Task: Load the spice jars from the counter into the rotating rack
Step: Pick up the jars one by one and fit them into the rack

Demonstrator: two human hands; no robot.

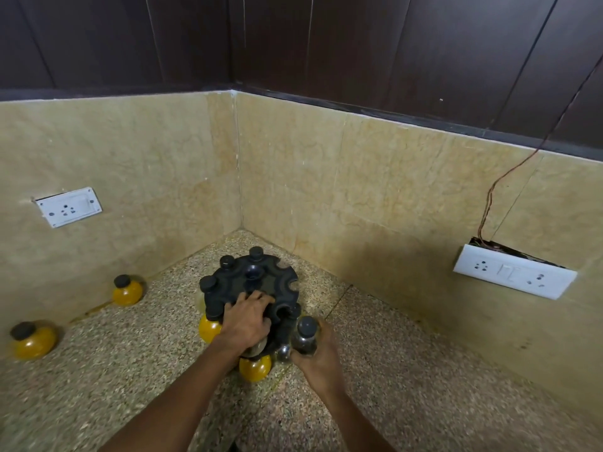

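A black round rotating rack (pixel 261 282) stands on the speckled counter in the corner. Several black-capped jars hang in its edge slots; one yellow jar (pixel 208 327) shows at its left and another (pixel 255 367) at the front. My left hand (pixel 246 318) rests on the rack's near top edge, fingers curled over it. My right hand (pixel 315 350) grips a clear jar with a black cap (pixel 306 334) just right of the rack's front. Two loose yellow jars, one (pixel 127 291) and another (pixel 32 340), stand by the left wall.
Tiled walls close the corner behind the rack. A white socket (pixel 68 207) is on the left wall, and a loose switch plate (pixel 514 276) with a wire hangs on the right wall. Counter surface (pixel 424 370) stretches to the right.
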